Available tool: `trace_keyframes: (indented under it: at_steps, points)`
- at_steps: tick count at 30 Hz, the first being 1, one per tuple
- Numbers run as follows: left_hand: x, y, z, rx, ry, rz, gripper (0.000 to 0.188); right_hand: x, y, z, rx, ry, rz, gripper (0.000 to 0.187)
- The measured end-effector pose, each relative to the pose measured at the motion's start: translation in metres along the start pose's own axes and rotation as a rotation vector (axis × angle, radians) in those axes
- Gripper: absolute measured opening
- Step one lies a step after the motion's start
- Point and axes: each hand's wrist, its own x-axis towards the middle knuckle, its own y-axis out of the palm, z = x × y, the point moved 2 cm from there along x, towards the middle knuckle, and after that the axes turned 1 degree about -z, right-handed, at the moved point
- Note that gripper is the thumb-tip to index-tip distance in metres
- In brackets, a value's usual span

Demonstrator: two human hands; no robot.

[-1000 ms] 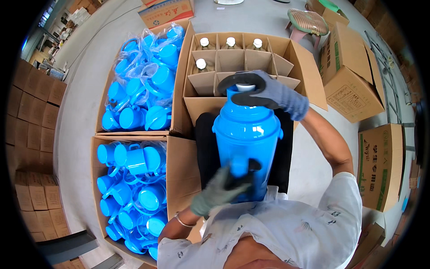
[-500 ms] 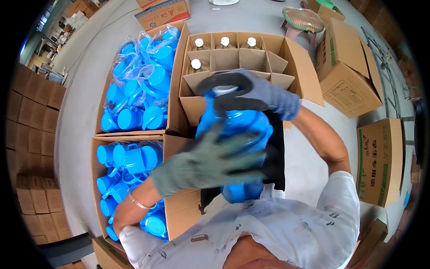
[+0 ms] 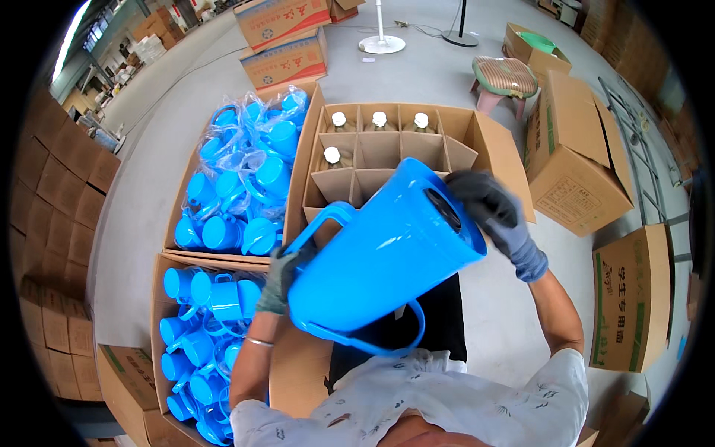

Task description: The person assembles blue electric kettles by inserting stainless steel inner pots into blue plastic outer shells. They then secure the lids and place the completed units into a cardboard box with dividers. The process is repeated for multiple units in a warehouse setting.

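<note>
A large blue plastic thermos flask casing (image 3: 380, 249) lies tilted in front of me, its wide round end with a dark ring in it facing up and right. It has a side handle (image 3: 320, 216) and a looped carrying handle hanging below. My left hand (image 3: 281, 279), in a grey-green glove, is closed around the casing's narrower left end by the handle; part of its fingers is hidden. My right hand (image 3: 488, 205), in a blue-grey glove with dark fingers, is curled at the rim of the wide end. Whether something small is between its fingers cannot be made out.
A divided carton (image 3: 354, 179) with several white-capped bottles (image 3: 378, 121) stands ahead. At left are two cartons of blue plastic jugs (image 3: 223, 232), the far one partly under clear plastic. A stool (image 3: 505, 78) and closed cartons (image 3: 573, 149) stand on the right.
The casing has turned from close to my body to a raised tilt, wide end up right. My left hand moved from across its front to its left end; my right hand moved right and down.
</note>
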Motion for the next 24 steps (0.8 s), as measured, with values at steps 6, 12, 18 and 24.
trace_keyframes:
  at_steps: [6, 12, 18, 24]
  points:
    - [-0.002, 0.033, 0.02, 0.131, -0.201, 0.355, 0.037, 0.049, 0.04, 0.076, -0.588, -0.591, 0.629, 0.032]
    - [-0.016, 0.054, 0.027, -0.012, -0.461, 0.478, 0.04, 0.063, 0.072, 0.118, -1.01, -0.644, 0.857, 0.029]
    - [-0.06, 0.046, 0.034, 0.327, 0.024, 0.132, 0.041, 0.05, -0.004, -0.011, -0.453, 0.612, 0.513, 0.027]
    - [-0.113, 0.082, 0.012, 0.535, 0.131, 0.201, 0.037, 0.073, -0.028, -0.064, -0.756, 0.742, 0.562, 0.03]
